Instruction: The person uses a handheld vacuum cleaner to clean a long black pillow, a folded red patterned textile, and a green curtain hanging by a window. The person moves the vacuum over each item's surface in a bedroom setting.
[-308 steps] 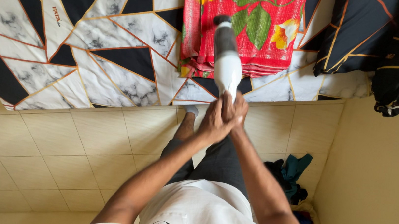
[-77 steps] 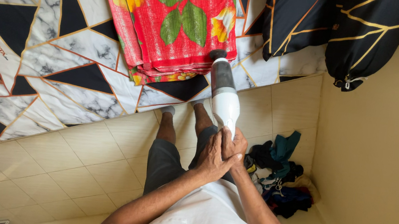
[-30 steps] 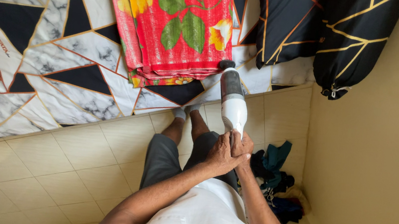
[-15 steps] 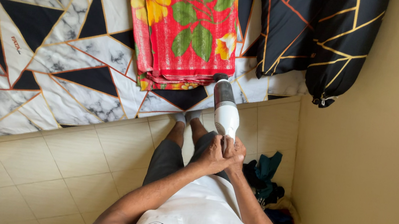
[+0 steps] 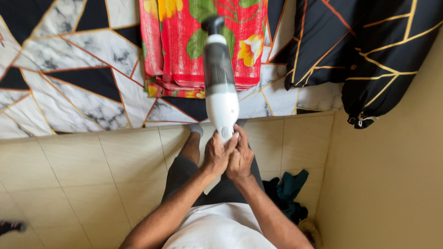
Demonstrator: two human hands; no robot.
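Both hands clasp the handle end of a white handheld vacuum (image 5: 220, 80), left hand (image 5: 217, 156) and right hand (image 5: 241, 158) pressed together around it. Its body extends beyond the grip, dark nozzle over the red floral cloth (image 5: 186, 38) near the bed (image 5: 62, 69) edge.

Both hands (image 5: 228, 157) gripping white handheld vacuum (image 5: 219, 80), red floral cloth (image 5: 199, 26) beyond
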